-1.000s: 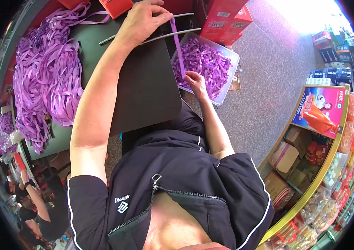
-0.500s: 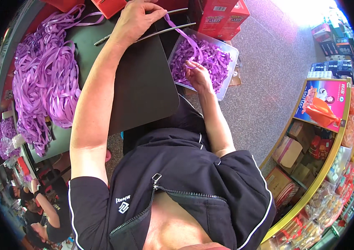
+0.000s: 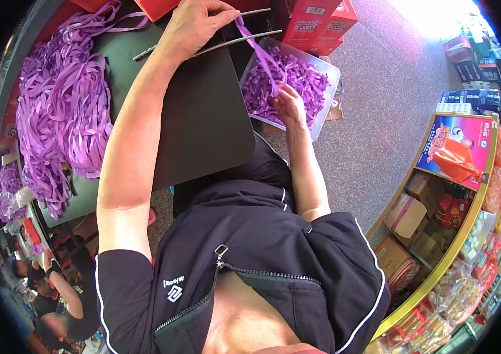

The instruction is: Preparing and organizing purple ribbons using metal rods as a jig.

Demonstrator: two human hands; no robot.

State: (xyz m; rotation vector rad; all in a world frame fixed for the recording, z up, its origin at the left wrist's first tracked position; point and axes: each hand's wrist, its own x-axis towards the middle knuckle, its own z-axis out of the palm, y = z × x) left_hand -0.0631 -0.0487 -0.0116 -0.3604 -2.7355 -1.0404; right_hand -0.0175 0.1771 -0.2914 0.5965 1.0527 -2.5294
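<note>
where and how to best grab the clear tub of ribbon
Probably the right rim of the clear tub, coming from the right over the floor: it shows bare beside the ribbon pieces, while the table crowds the left and red boxes the far side.

print (image 3: 174,289) stands on the black shirt (image 3: 250,236), red box (image 3: 306,35) (plus barcode (image 3: 315,10)) and pink-blue panel (image 3: 479,141).

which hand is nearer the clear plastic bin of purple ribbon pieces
Right. The right hand is over the clear plastic bin; the left hand is farther off, left of it, above the dark flat tabletop.
</note>
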